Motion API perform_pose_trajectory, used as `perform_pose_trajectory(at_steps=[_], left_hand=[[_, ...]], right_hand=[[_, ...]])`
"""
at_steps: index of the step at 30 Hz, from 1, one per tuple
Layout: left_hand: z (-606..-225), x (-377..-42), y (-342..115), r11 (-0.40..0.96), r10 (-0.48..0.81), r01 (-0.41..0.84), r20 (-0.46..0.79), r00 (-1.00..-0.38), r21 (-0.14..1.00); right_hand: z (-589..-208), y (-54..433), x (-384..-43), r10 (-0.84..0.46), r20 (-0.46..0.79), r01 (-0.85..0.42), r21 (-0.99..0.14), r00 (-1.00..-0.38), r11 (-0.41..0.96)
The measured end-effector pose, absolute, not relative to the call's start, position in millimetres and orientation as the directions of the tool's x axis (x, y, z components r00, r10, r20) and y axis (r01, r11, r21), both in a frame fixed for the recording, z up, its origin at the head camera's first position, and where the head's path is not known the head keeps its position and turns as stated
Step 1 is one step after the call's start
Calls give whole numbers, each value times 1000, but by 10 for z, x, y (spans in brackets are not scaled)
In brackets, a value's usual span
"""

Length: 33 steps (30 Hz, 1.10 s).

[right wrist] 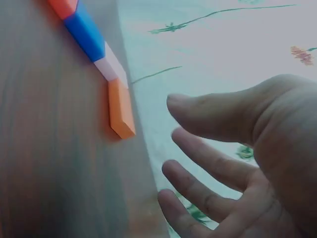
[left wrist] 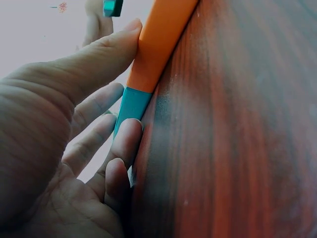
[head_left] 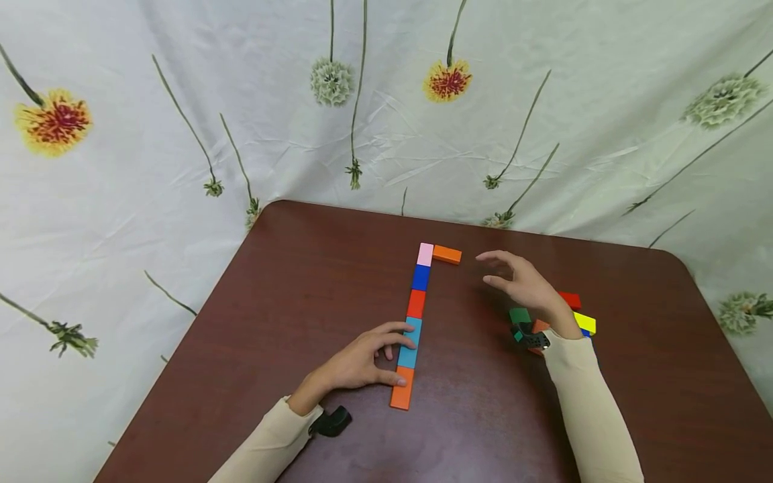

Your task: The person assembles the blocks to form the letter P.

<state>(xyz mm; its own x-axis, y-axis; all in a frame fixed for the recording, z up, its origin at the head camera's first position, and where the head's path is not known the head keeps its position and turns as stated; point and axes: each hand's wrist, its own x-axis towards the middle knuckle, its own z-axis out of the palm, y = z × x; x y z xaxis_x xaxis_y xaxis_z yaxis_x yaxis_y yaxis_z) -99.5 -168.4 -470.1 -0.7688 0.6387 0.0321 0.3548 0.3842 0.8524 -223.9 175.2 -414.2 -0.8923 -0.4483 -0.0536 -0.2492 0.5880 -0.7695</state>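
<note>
A straight row of coloured blocks runs up the table: an orange block nearest, then light blue, red, dark blue and a pink block at the far end. Set crosswise against the pink one, a second orange block points right. My left hand lies along the row's left side, thumb touching the near orange block, fingertips on the light blue part. To the right of the crosswise orange block, my right hand hovers with fingers spread, holding nothing.
Beneath and beside the right forearm lie several loose blocks, among them a green block, a yellow block and a red block. The brown table ends at the back before a flower-patterned cloth.
</note>
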Motion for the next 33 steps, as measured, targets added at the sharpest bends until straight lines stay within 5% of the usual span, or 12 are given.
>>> perform_pose_trajectory(at_steps=[15,33], left_hand=[[-4703,-980,-1687,383,641,347,25,-768,856],[-4710,-1007,-1677,403,643,368,27,-765,838]], right_hand=[[-4035,2365,-1932,-439,87,-373,-685,-894,625],[-4197,3060,-1856,-338,94,-306,-689,-937,657]])
